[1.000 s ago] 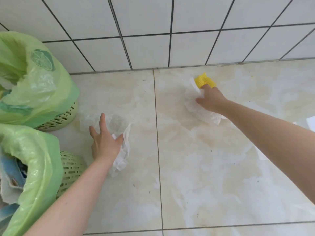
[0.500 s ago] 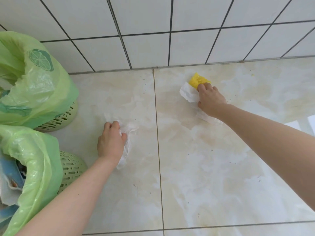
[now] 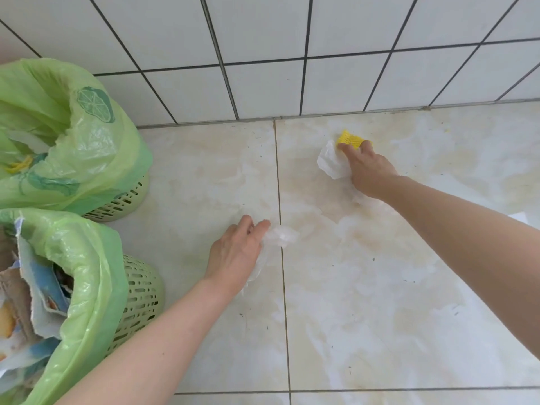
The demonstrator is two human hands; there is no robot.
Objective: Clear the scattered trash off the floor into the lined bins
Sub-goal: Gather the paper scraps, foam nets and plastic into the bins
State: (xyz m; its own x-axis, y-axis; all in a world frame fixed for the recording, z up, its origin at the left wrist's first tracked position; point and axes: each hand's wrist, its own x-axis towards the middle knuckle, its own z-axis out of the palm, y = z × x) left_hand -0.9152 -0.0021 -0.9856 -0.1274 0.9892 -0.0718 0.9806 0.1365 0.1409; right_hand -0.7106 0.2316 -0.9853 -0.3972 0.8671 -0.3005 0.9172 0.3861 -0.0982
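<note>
Far left of the frame, two lined bins stand one above the other. The upper bin (image 3: 128,200) is a pale green slotted basket with a light green bag (image 3: 96,153) bulging over its rim, a lime-slice print on the plastic; something yellow shows inside it. The lower bin (image 3: 140,290) at lower left is the same kind of basket under another green liner (image 3: 87,276), filled with torn blue, white and brown paper scraps (image 3: 32,305).

Centre frame, your left hand (image 3: 236,252) is down on the floor (image 3: 380,331), fingers curled round a crumpled clear plastic wrap (image 3: 282,236). The wrap pokes out past your fingertips across the grout line, and more of it trails under your palm toward the wrist. So it is gripping the wrap, with the wrap at floor level.

Upper right of centre, your right hand (image 3: 368,168) is close to the base of the white tiled wall (image 3: 263,39). Its fingers are curled over a yellow foam net piece (image 3: 349,139) at the fingertips, and a crumpled white paper (image 3: 331,165) sticks out left of the hand, held under the fingers. Both pieces are near the floor; you cannot tell whether they are lifted off it.

At the right edge, mid-height, a white scrap (image 3: 518,218) shows just above your right forearm.
</note>
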